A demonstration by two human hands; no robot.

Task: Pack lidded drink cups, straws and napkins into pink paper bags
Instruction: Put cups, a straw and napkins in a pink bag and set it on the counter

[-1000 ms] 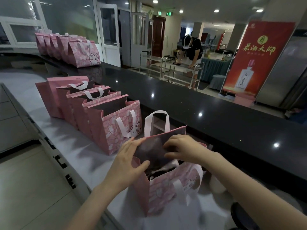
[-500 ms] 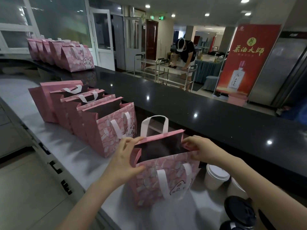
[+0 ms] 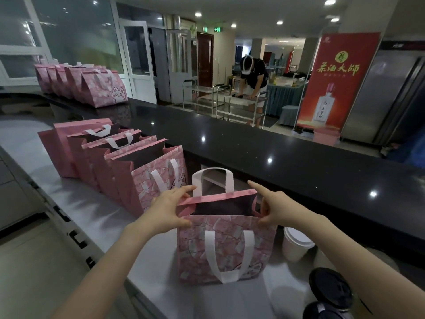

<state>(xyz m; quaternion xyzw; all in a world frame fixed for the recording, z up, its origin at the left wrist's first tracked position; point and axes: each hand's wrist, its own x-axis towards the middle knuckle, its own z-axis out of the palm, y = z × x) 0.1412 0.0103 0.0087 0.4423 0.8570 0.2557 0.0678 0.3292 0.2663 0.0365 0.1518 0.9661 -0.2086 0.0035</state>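
Observation:
A pink paper bag (image 3: 226, 247) with white handles stands upright on the grey counter (image 3: 96, 210) in front of me, mouth open and dark inside. My left hand (image 3: 169, 209) pinches the bag's left top edge between thumb and fingers. At the right top edge, my right hand (image 3: 272, 209) pinches the rim with its thumb while the index finger points out straight. A white-lidded cup (image 3: 296, 244) stands just right of the bag. Two black-lidded cups (image 3: 330, 290) sit at the lower right, partly behind my right arm.
A row of several open pink bags (image 3: 128, 162) stands to the left on the grey counter. Behind runs a raised black counter (image 3: 276, 157) with more pink bags (image 3: 89, 85) at its far left. A person bends over steel carts (image 3: 230, 104) beyond.
The bag now stands squarer with its mouth spread wider. Both hands have shifted to the bag's top corners, the right index finger now sticking out.

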